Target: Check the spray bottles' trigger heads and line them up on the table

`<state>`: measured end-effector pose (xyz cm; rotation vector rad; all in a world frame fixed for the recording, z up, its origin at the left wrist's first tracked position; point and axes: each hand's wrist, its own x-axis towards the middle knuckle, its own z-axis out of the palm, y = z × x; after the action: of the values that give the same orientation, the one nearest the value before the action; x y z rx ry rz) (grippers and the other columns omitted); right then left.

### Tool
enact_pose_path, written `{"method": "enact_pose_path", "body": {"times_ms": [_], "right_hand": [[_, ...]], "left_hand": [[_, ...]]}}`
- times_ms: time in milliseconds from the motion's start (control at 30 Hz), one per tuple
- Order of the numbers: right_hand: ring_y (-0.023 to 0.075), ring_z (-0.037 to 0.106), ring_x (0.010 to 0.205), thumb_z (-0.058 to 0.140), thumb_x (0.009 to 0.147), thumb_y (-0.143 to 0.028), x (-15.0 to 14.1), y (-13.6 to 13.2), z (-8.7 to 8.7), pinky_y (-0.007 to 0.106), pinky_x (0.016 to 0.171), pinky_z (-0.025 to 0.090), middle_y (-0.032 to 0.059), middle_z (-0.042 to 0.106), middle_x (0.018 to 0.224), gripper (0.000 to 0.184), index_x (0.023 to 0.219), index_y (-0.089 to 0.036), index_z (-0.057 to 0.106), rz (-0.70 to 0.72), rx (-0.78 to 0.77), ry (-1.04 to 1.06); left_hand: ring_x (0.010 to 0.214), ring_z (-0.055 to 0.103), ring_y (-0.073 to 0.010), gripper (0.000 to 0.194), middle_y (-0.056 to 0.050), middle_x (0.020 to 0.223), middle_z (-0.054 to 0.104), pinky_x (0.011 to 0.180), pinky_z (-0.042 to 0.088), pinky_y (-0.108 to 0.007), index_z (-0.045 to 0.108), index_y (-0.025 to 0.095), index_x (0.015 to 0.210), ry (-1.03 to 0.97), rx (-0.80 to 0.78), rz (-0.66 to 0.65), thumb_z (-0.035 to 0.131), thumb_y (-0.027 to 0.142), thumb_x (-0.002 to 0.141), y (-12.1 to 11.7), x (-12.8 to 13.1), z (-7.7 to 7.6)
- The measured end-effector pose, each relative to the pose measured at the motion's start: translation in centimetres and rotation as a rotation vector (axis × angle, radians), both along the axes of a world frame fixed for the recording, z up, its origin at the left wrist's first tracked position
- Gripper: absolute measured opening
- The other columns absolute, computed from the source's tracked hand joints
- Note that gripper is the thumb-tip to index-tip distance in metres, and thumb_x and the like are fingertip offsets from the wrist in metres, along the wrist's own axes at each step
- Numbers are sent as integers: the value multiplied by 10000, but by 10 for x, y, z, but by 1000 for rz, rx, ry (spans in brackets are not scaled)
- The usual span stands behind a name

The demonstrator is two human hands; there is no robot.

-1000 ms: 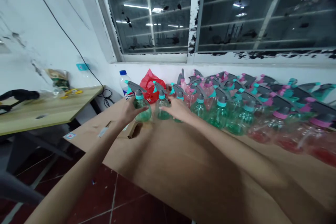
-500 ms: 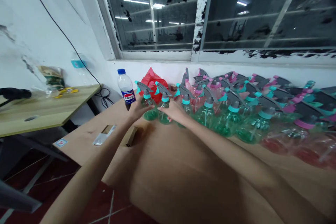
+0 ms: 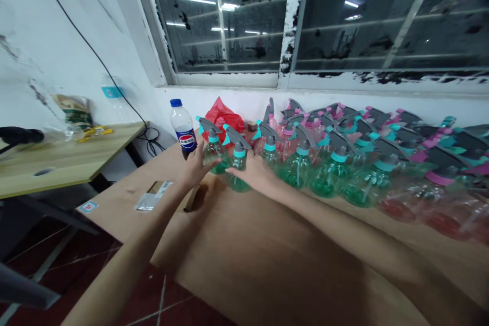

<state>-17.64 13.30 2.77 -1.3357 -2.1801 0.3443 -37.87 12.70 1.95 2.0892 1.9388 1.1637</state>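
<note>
My right hand (image 3: 256, 172) is wrapped round a green spray bottle (image 3: 239, 182) with a turquoise collar and grey trigger head. Its thumb lies across the front of the bottle, while its other fingers are mostly hidden behind. To the left, my left hand (image 3: 195, 167) has thumb and fingers apart beside the leftmost green spray bottle (image 3: 216, 150). The thumb reaches in front of that bottle; I cannot tell whether it touches. Green liquid shows low in both bottles. Just past my left fingers stands a cola bottle (image 3: 184, 130) with a blue cap.
Several green and pink spray bottles (image 3: 330, 178) crowd the right of the brown table (image 3: 244, 254). A red plastic bag (image 3: 225, 114) sits against the wall. Near my left forearm lie a clear packet (image 3: 151, 199) and a cardboard piece (image 3: 191, 197). Another table (image 3: 110, 150) stands left.
The spray bottle in my right hand has moved slightly toward me, and its head has tilted or turned. My left hand has opened a little wider beside the leftmost bottle.
</note>
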Motion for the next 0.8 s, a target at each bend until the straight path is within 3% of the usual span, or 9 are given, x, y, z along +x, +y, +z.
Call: {"method": "enact_pose_path", "body": {"times_ms": [100,167,267,367,533,667,800], "right_hand": [[374,662,839,565,774,-604,24,-33,-7,432,641,487,264,654,998,755,1223,0,507,25,44,-48],[395,662,800,551,748,-661,43,-57,-12,445,611,477,264,652,976,758,1130,-6,573,25,77,-86],[362,672,736,513,747,-695,73,-88,-17,415,565,466,218,675,932,729,1086,-56,603,34,167,-191],[320,679,694,593,686,-675,103,-109,-21,374,528,457,147,696,900,665,1069,-131,605,24,149,-198],[363,667,821,670,559,-734,172,-130,-19,434,618,504,166,677,1018,819,1131,-155,585,49,29,-153],[323,572,1113,712,663,-588,239,-137,-11,453,863,502,116,580,1245,701,1256,-275,508,223,-93,62],[298,496,1228,755,665,-503,285,-143,-7,478,998,428,92,504,1354,787,1337,-289,404,255,-135,290]], "left_hand": [[1283,426,-332,633,-170,1380,457,1030,358,-487,395,159,1340,-50,29,13,563,506,838,-38,11,-6],[1196,531,-285,505,-138,1317,530,951,461,-424,449,179,1293,-89,6,-30,496,487,895,-69,27,-10],[1083,620,-271,419,-99,1253,606,899,514,-420,533,210,1210,-243,-173,-256,521,484,894,-112,68,-11],[1106,613,-274,381,-61,1237,630,915,511,-439,527,265,1219,-230,-336,-439,548,454,888,-138,116,-6],[1077,627,-273,390,-59,1159,667,927,498,-455,502,254,1195,-230,-346,-525,567,464,873,-144,175,-10],[1059,628,-273,393,-53,1167,652,912,497,-448,507,265,1160,-148,-361,-569,580,506,859,-143,215,-17],[1048,624,-290,396,-67,1145,643,900,490,-466,513,264,1130,-85,-323,-651,567,546,858,-149,262,-18]]}}
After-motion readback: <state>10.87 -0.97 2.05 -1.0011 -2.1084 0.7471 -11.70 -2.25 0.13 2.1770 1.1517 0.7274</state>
